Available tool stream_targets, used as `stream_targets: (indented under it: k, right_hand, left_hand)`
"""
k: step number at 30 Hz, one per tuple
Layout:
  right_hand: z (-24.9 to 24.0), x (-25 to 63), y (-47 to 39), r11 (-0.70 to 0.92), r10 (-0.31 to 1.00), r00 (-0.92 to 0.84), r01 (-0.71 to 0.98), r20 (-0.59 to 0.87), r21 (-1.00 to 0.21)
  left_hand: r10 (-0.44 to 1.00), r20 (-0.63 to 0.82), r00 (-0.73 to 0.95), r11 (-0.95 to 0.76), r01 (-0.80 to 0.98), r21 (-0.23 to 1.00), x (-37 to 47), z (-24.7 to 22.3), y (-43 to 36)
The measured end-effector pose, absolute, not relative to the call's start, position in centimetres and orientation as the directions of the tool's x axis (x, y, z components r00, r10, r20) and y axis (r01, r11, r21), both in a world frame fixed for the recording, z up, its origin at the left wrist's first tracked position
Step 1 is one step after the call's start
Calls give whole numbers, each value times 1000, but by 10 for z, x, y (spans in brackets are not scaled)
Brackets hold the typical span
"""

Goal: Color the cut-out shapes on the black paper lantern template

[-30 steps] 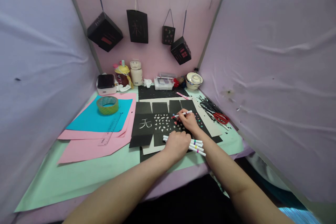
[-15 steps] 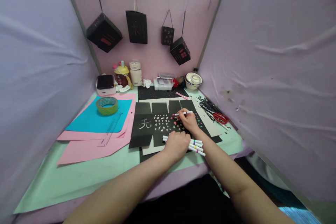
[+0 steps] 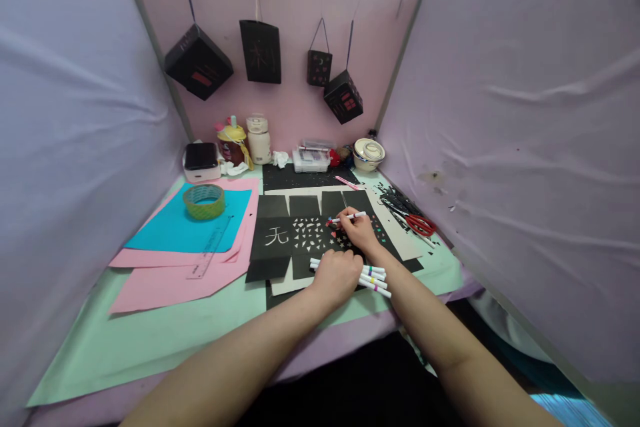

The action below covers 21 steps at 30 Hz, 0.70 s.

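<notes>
My right hand [image 3: 356, 229] grips a white marker pen [image 3: 356, 215], its tip down at the cut-out shapes in a black paper sheet [image 3: 273, 213]. Small triangles, stars and other shapes are cut through the sheet, some of them coloured, and a cut character stands on its left panel. My left hand [image 3: 338, 275] is closed round a bundle of white markers [image 3: 376, 282] with coloured bands, resting on the near edge of the black sheet. A pale board [image 3: 397, 233] lies beneath the sheet.
Left lie pink paper [image 3: 165, 287], blue paper [image 3: 165, 230], a tape roll [image 3: 204, 203] and a clear ruler [image 3: 210, 250]. Red-handled scissors [image 3: 420, 224] and black scraps are at right. Bottles [image 3: 259, 143], a plastic box [image 3: 311, 160] and a lidded bowl [image 3: 369, 155] stand behind; black paper lanterns [image 3: 199, 63] hang above.
The marker tip in my right hand has shifted very slightly among the cut-outs. My left hand and its bundle have stayed in place.
</notes>
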State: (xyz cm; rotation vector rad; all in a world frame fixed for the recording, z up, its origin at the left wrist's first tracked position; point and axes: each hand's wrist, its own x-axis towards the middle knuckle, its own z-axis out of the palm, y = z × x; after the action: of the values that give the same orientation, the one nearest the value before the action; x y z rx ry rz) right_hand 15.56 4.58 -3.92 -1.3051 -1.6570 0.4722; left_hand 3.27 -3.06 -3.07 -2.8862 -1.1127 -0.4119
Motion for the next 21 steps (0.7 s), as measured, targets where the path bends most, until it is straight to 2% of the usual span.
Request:
stream_targets:
  k: [5,12,16,21]
  right_hand:
    - [-39,156,45,351,903,20,537,428,-767]
    - [-35,165,42,360,797,288,478,531,-801]
    - [-34,170,42,343,754,364,491,546,-801]
    - [-34,171,43,343,749,367,497,551,-797]
  left_hand:
    - [662,242,709,-743,665,83,33,-31,-31]
    - [630,274,727,-762,646,39,31,-30,-32]
    - [546,319,775,-815,580,-13,32,-27,-39]
    - [432,349,831,-873,482,-68,36,-32,-49]
